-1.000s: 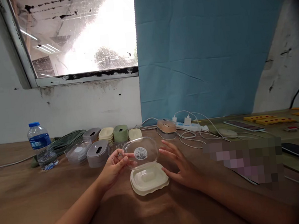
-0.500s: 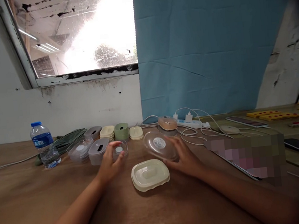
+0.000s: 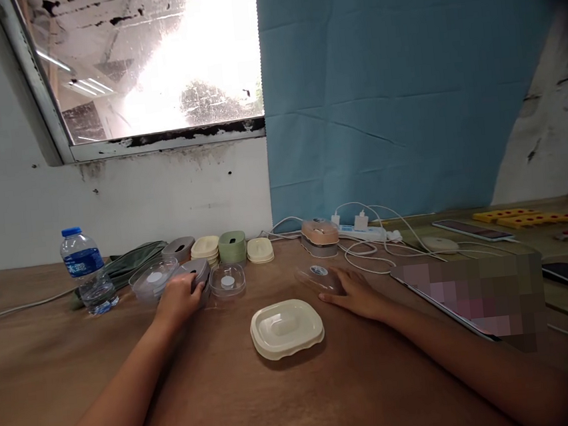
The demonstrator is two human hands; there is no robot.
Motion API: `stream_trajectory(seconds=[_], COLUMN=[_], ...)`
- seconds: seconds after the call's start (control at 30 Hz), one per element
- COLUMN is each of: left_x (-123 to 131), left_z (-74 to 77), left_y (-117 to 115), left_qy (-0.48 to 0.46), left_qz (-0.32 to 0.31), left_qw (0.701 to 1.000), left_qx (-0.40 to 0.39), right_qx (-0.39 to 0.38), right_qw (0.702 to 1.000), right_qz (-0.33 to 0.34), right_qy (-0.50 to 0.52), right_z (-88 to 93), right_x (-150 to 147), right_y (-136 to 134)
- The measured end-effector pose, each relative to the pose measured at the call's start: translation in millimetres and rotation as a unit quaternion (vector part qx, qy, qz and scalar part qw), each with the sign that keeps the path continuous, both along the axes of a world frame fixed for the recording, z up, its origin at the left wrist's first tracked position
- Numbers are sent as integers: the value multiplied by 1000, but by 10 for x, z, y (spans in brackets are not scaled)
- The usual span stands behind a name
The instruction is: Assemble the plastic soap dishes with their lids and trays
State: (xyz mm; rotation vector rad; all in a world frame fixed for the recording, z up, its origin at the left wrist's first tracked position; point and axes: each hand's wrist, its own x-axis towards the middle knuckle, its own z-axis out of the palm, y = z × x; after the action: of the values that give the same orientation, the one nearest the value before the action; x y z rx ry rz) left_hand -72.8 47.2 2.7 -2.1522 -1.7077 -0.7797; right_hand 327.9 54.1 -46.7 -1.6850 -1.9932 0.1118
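Observation:
My left hand (image 3: pixel 180 299) has its fingers closed round the near side of a grey plastic box (image 3: pixel 198 269) with a slot in its top. Just right of that box sits a clear square tray (image 3: pixel 227 283) with a white round label. My right hand (image 3: pixel 356 293) grips the right edge of a clear plastic cover (image 3: pixel 315 277), low over the table; it bears a round label and its outline is faint. Between the hands and nearer to me, a cream oval-cornered lid (image 3: pixel 286 330) lies flat on the table, touched by neither hand.
Along the wall stand a water bottle (image 3: pixel 87 272), clear trays (image 3: pixel 150 279), cream lids (image 3: pixel 205 249), a green box (image 3: pixel 232 247) and an orange-topped box (image 3: pixel 319 233). Cables run from a power strip (image 3: pixel 364 233). A blurred-out tablet (image 3: pixel 468 299) and a phone (image 3: pixel 472 230) lie right.
My left hand has moved left from beside the clear tray onto the grey box. My right hand has lowered the clear cover and tipped it flatter toward the table.

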Motion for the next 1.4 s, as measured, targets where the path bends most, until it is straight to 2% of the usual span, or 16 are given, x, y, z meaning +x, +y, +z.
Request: stream_trajectory(seconds=[0.1, 0.17, 0.2, 0.27, 0.33, 0.4, 0.5, 0.57, 0.73, 0.97, 1.03, 1.1, 1.2, 1.3, 1.33, 1.4], left_x=[118, 256, 337, 505, 654, 759, 824, 827, 831, 871, 867, 854, 822, 798, 795, 795], left_z=[108, 176, 200, 221, 213, 189, 148, 125, 80, -18, -19, -6, 11, 12, 9, -1], left_y=[-93, -221, -297, -446, -560, -620, -622, -599, -573, -535, -534, -540, -543, -524, -515, -500], left_qy=[-7, -43, -62, -84, -87, -76, -47, -37, -41, -32, -34, -29, -12, 2, 4, 4], left_qz=[-19, -77, -127, -255, -371, -436, -465, -469, -472, -482, -477, -477, -476, -464, -460, -451], left_qw=[992, 982, 976, 956, 924, 896, 875, 868, 863, 856, 857, 858, 860, 870, 873, 878], left_qx=[123, 165, 163, 115, 36, -45, -131, -159, -175, -187, -191, -191, -182, -169, -165, -158], right_qx=[29, 101, 133, 171, 181, 182, 178, 169, 164, 129, 138, 167, 199, 121, 79, 12], right_qw=[999, 991, 984, 966, 948, 927, 884, 862, 851, 850, 852, 870, 931, 984, 993, 998], right_qz=[11, 58, 94, 178, 255, 328, 426, 467, 496, 507, 503, 460, 298, 112, 75, 46], right_qy=[36, 63, 72, 73, 56, 15, -76, -99, -53, -55, -54, -58, -64, -59, -53, -41], right_z=[71, 129, 160, 228, 297, 358, 411, 411, 364, 401, 407, 391, 318, 218, 190, 147], right_x=[-77, -146, -183, -255, -312, -341, -338, -324, -314, -336, -292, -216, -88, 3, 21, 43], right_y=[-65, -146, -200, -325, -447, -534, -563, -530, -453, -478, -451, -383, -222, -75, -42, -3])
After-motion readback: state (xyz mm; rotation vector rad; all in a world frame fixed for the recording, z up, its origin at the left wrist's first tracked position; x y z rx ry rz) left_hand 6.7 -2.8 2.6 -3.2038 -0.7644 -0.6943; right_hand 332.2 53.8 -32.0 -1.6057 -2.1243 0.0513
